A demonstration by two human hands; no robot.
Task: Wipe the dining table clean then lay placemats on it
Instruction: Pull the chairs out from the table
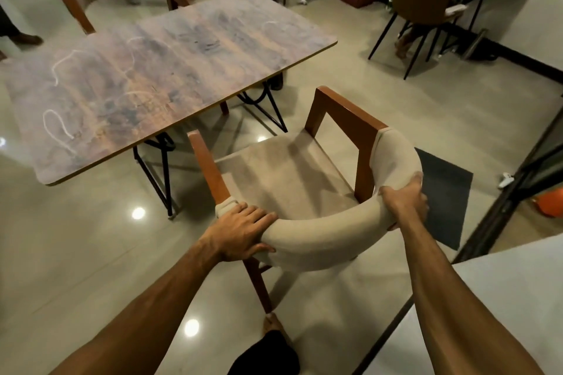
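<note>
Beside the white-scribbled desk (158, 70), my left grip (243, 231) and right grip (405, 198) both clasp the chair (323, 231) backrest. I'd draw it back evenly, legs level, clearing room to wipe.

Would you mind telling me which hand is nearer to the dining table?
Left. The left hand grips the chair back at the end toward the dining table; the right hand grips its far end.

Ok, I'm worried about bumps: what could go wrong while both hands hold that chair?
The chair leg stands close to the bare foot and could land on it. The left hand and right hand grip the backrest, so a push forward might knock an armrest against the table edge.
</note>
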